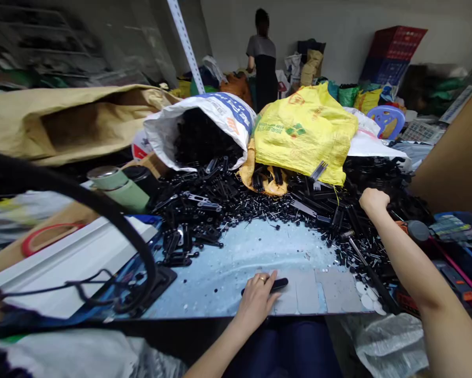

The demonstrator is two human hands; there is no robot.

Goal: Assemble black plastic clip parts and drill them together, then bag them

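Note:
My left hand [256, 295], with a ring on one finger, is closed on a slim black bar-shaped piece [280, 284] near the table's front edge. The piece lies almost level, and both its ends show past the fingers. My right hand [375, 201] reaches to the right over a heap of black parts [371, 176]. Its fingers are curled downward, and whatever they hold is hidden. Below that hand, a hammer-like tool with a thin metal shaft [357, 251] and dark handle lies among small pins.
Loose black parts and pins ring the blue tabletop [255, 252]. Behind them are a white sack [165, 126] of black pieces and a yellow sack [302, 136]. A green cup [131, 195] and thick black cable [113, 210] are left. Another person [263, 68] stands farther back.

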